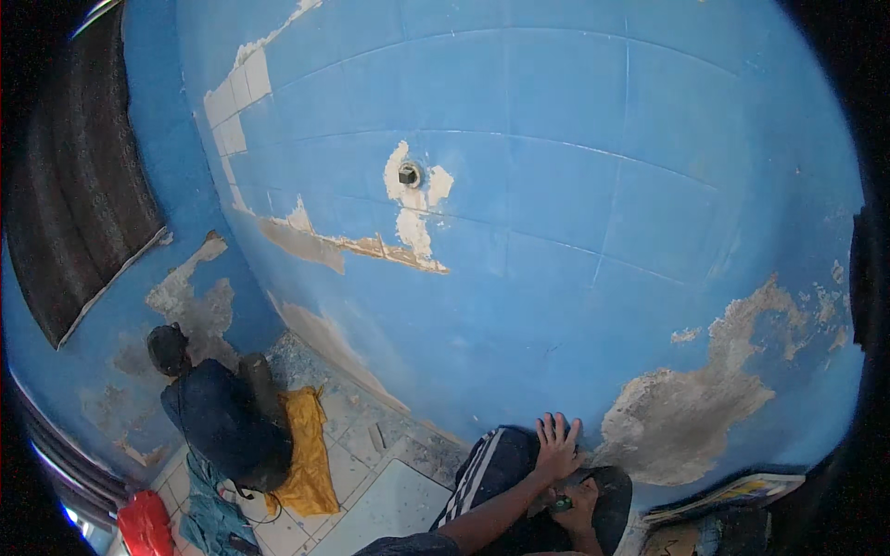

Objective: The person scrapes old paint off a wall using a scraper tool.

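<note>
My left hand (558, 452) is spread with its fingers pointing up at the blue wall (519, 324), just above my dark trouser leg with white stripes (475, 477). Whether its fingertips press on the wall I cannot tell. Close below it, my right hand (583, 505) is closed around a small dark object with a green part (561, 503); its kind is too small to make out. Both hands are beside a large grey patch (686, 417) where the paint has come off.
A person (227, 417) in dark clothes crouches at the left wall, beside a yellow cloth (311, 449). Red (146, 524) and teal (209, 510) cloths lie nearby. Debris (408, 435) litters the tiles along the wall. A pale board (399, 505) lies beside me; a framed panel (732, 493) leans right.
</note>
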A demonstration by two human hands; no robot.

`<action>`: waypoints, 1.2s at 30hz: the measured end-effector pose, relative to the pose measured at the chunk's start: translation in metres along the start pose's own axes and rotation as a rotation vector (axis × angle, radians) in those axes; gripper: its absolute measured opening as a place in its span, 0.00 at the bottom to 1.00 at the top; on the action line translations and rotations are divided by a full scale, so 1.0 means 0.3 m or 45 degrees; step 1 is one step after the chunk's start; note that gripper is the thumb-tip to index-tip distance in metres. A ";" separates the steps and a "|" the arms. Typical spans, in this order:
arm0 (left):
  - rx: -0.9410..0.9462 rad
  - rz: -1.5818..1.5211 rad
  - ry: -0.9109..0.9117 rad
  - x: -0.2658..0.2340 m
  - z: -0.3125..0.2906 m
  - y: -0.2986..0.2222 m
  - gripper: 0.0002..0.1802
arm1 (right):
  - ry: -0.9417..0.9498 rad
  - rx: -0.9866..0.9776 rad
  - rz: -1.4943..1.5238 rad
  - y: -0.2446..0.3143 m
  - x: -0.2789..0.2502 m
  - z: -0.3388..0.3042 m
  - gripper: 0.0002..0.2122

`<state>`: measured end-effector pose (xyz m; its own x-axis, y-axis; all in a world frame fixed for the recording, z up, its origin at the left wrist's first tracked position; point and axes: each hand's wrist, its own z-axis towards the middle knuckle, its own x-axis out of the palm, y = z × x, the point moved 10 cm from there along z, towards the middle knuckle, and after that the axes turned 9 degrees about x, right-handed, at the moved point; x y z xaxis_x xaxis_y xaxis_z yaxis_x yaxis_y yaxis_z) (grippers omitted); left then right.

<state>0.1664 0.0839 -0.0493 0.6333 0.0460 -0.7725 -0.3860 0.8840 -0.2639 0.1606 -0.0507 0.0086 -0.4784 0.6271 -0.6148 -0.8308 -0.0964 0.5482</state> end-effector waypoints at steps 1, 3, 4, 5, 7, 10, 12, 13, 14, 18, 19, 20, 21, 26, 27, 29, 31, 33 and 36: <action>-0.004 0.012 0.000 0.009 -0.010 0.011 0.48 | 0.000 -0.006 0.012 -0.001 0.009 -0.005 0.07; 0.014 -0.037 -0.063 0.010 -0.011 -0.001 0.49 | -0.052 -0.010 -0.013 -0.019 0.006 -0.020 0.08; 0.012 -0.050 -0.063 0.017 -0.012 -0.003 0.49 | -0.047 -0.006 -0.024 -0.028 0.009 -0.027 0.08; 0.028 -0.050 -0.096 0.007 -0.011 -0.010 0.49 | -0.046 0.007 0.000 -0.033 0.006 -0.031 0.08; 0.042 -0.051 -0.127 -0.003 -0.011 -0.021 0.48 | -0.044 0.021 0.025 -0.053 0.004 -0.049 0.08; 0.027 -0.045 -0.125 -0.006 -0.001 -0.020 0.48 | 0.072 0.168 0.069 -0.143 0.055 -0.081 0.13; 0.038 -0.064 -0.139 -0.012 -0.007 -0.023 0.48 | 0.083 0.190 -0.062 -0.151 0.067 -0.089 0.11; 0.036 -0.068 -0.135 -0.010 -0.006 -0.020 0.48 | 0.086 0.195 -0.064 -0.155 0.068 -0.092 0.11; 0.031 -0.069 -0.128 -0.006 -0.003 -0.010 0.48 | 0.083 0.174 -0.050 -0.134 0.064 -0.072 0.10; 0.107 0.026 -0.287 -0.042 -0.003 -0.011 0.46 | 0.045 0.124 0.036 -0.072 0.037 -0.026 0.09; 0.106 0.028 -0.288 -0.042 -0.005 -0.011 0.46 | 0.045 0.123 0.037 -0.073 0.039 -0.029 0.09; 0.101 0.021 -0.271 -0.040 -0.004 -0.018 0.45 | 0.033 0.115 -0.030 -0.072 0.035 -0.035 0.09; 0.097 0.016 -0.254 -0.038 -0.002 -0.023 0.44 | 0.021 0.108 -0.098 -0.071 0.031 -0.036 0.09; 0.046 -0.016 -0.173 -0.025 -0.007 -0.010 0.44 | -0.087 -0.012 0.038 0.028 -0.025 0.024 0.15; 0.016 0.020 -0.099 -0.007 -0.007 -0.002 0.45 | -0.075 -0.004 0.053 0.035 -0.027 0.028 0.15; 0.028 0.042 -0.105 -0.014 -0.008 -0.006 0.46 | -0.080 0.013 0.066 0.048 -0.036 0.033 0.16; 0.039 0.062 -0.108 -0.029 -0.014 -0.012 0.47 | -0.097 0.023 0.062 0.008 -0.024 0.006 0.16; 0.059 -0.006 -0.125 -0.065 -0.012 -0.029 0.49 | -0.178 -0.087 0.003 -0.042 -0.011 -0.050 0.15; 0.065 0.004 -0.108 -0.089 -0.015 -0.045 0.51 | -0.098 -0.008 0.012 -0.002 -0.030 -0.021 0.12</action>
<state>0.1515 0.0686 -0.0277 0.6875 0.0861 -0.7211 -0.3548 0.9062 -0.2301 0.1636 -0.0612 0.0104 -0.4630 0.6839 -0.5639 -0.8283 -0.1072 0.5500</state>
